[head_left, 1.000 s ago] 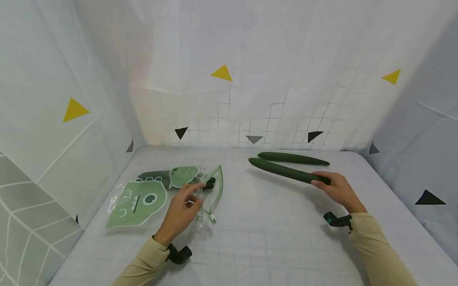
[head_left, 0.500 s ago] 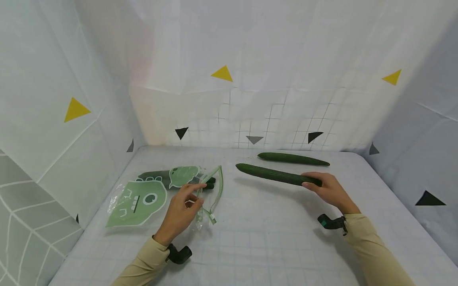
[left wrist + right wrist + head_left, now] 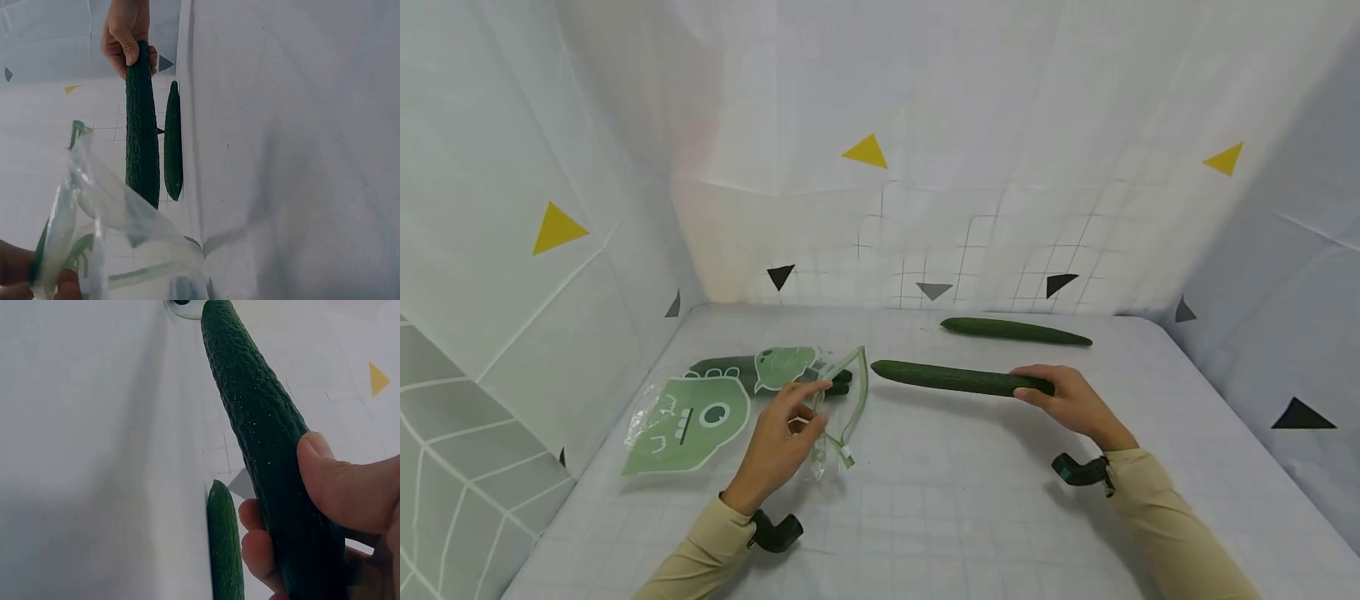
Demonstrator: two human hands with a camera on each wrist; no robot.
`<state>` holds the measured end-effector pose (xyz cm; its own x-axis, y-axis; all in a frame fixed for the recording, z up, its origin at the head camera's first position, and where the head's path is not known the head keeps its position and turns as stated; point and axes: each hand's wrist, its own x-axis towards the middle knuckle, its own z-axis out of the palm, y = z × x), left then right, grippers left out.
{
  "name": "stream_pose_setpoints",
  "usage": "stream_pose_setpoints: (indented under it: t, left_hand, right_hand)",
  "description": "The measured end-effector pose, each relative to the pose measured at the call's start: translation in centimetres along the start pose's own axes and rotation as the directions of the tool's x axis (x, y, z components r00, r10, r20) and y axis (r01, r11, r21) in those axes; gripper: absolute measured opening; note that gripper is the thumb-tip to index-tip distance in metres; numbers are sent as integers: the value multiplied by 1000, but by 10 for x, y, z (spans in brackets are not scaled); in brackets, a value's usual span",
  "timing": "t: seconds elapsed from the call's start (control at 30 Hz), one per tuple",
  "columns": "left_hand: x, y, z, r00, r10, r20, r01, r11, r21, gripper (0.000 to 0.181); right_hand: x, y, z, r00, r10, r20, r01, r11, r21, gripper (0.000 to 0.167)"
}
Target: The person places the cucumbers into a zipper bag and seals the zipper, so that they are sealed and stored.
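My left hand (image 3: pixel 778 437) pinches the rim of a clear zip bag (image 3: pixel 692 433) printed with a green cartoon monster. The bag's green-edged mouth gapes toward the right. Dark green cucumbers (image 3: pixel 733 365) lie inside, partly covered by the print. My right hand (image 3: pixel 1063 404) grips another cucumber (image 3: pixel 947 377) by its right end, thumb on one side and fingers curled round the other. That cucumber is held above the table, its free tip close to the bag's mouth. In the left wrist view the clear film (image 3: pixel 125 206) overlaps the cucumber's lower end.
One more cucumber (image 3: pixel 1015 331) lies on the table near the back edge, beyond the held one. The table (image 3: pixel 955 517) has a pale gridded cover. White sheets (image 3: pixel 1000 100) with yellow and dark triangles stand behind and at both sides.
My right hand has carried the cucumber leftward and slightly nearer to me, bringing its tip up to the bag's mouth. The left hand and the bag have stayed put.
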<state>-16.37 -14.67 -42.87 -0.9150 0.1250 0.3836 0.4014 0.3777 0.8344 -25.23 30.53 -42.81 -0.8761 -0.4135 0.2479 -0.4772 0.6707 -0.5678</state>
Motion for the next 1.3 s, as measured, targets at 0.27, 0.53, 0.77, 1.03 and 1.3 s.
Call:
stream_pose_setpoints:
  t: [0.27, 0.53, 0.77, 1.03, 1.3]
  left_hand:
    - [-1, 1, 1, 1000, 7, 1, -7, 1000, 0, 46]
    - [0, 2, 1, 1000, 4, -2, -4, 1000, 11, 45]
    - [0, 3, 1, 1000, 11, 0, -11, 1000, 3, 44]
    - [0, 4, 1, 1000, 7, 5, -7, 1000, -15, 46]
    - [0, 4, 1, 1000, 9, 13, -9, 1000, -12, 44]
  right_hand:
    - [5, -9, 11, 999, -29, 32, 27, 998, 52, 39]
    - [12, -22, 20, 996, -68, 50, 64, 994, 90, 38]
    - [21, -34, 30, 994, -84, 65, 77, 991, 108, 38]
    - [27, -44, 43, 990, -127, 69, 115, 981, 158, 39]
    - [27, -53, 54, 985, -158, 75, 141, 972, 189, 38]
